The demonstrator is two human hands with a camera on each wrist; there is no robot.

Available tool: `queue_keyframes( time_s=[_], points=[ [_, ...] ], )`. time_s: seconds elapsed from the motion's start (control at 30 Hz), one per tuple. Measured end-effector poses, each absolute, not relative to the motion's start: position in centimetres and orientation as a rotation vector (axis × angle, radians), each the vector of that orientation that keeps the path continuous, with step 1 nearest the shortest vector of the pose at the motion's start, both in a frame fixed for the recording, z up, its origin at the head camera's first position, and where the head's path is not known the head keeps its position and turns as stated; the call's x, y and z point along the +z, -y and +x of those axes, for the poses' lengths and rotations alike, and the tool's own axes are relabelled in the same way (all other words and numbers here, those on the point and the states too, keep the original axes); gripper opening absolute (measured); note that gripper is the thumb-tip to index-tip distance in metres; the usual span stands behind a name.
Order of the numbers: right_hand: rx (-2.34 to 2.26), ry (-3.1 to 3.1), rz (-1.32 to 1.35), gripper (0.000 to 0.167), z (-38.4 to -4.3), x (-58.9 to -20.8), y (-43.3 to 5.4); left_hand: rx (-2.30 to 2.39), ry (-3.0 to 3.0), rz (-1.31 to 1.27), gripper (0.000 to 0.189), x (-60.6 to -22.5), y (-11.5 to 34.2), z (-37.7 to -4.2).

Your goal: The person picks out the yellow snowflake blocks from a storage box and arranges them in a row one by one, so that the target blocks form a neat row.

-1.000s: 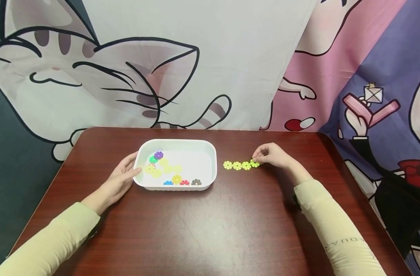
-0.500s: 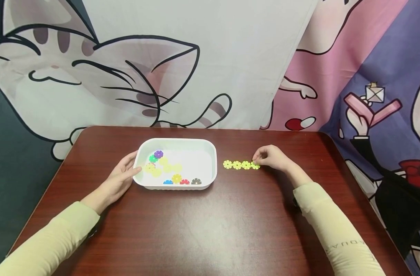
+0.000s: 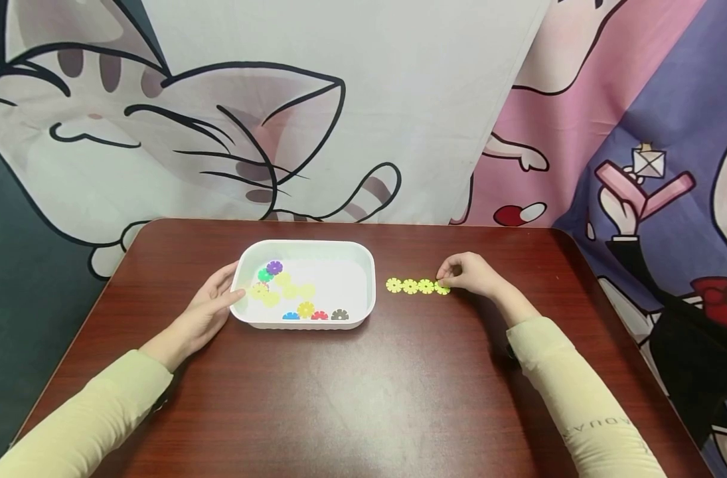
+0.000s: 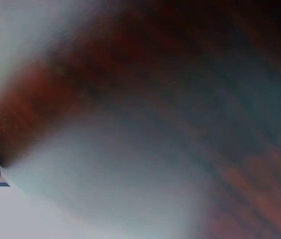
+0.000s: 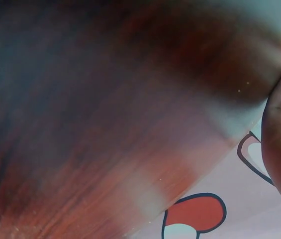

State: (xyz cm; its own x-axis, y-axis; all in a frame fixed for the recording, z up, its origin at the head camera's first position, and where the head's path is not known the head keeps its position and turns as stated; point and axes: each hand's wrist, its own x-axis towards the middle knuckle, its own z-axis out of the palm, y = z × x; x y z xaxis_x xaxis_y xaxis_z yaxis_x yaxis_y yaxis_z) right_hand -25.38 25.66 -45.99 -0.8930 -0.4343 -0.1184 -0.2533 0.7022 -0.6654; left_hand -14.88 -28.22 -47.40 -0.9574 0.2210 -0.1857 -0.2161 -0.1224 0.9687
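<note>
The grip of the right hand (image 3: 467, 273) pinches the rightmost yellow-green disc (image 3: 443, 289), thumb and fingertips together on it. The disc ends a row with three matching discs (image 3: 410, 287), between the white tray (image 3: 303, 325) and the tabletop's (image 3: 363, 398) right edge, nearer the back edge than the front. The left hand (image 3: 204, 305) holds the tray's left end, thumb over the rim. Yellow discs (image 3: 306, 309) and other coloured ones lie inside.
</note>
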Motion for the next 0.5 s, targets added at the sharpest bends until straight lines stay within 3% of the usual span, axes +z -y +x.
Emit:
queue_keyframes(
  time_s=[0.5],
  points=[
    [-1.030, -2.638, -0.528, 0.010, -25.33, -46.01, -25.86, 2.166, -1.854, 0.000, 0.075, -47.39, 28.16, -14.82]
  ],
)
